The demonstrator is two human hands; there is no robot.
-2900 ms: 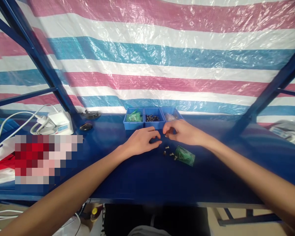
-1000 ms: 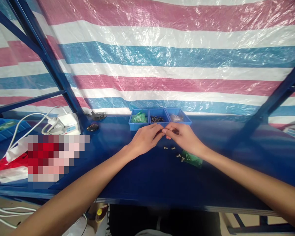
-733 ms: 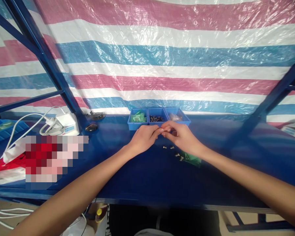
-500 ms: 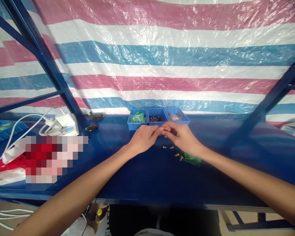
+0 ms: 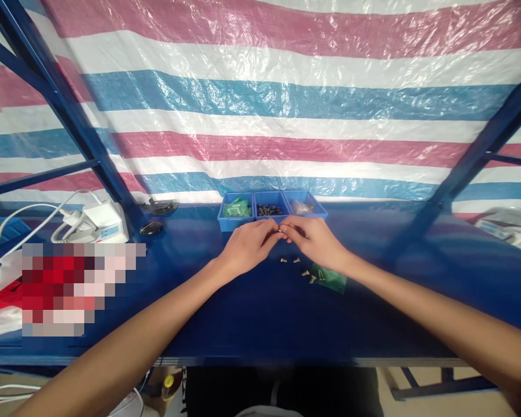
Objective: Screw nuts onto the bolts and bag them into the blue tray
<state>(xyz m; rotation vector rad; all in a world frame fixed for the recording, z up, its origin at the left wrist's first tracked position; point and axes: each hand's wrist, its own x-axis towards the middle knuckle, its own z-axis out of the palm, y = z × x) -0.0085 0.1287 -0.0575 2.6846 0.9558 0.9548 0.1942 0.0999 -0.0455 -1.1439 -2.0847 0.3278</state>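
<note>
My left hand (image 5: 252,243) and my right hand (image 5: 315,238) meet at the fingertips, in front of the blue bins. Both are closed in a pinch around a small shiny metal piece (image 5: 280,231); the fingers cover most of it, so its exact kind is hidden. Below my right hand several loose screws (image 5: 305,273) lie on the blue table. Beside them is a green plastic bag (image 5: 332,279) with screws showing in it, partly under my right wrist.
Three joined blue bins stand at the back: the left bin (image 5: 235,225) holds green bags, the middle one dark small parts (image 5: 270,210), the right one clear bags (image 5: 301,207). Leftward are a black mouse (image 5: 151,228), a white power strip (image 5: 115,223) with cables, and blue frame posts.
The view has shifted slightly, so the table and bins appear a little further left. Both hands stay joined at the fingertips, and the small metal piece now shows between them.
</note>
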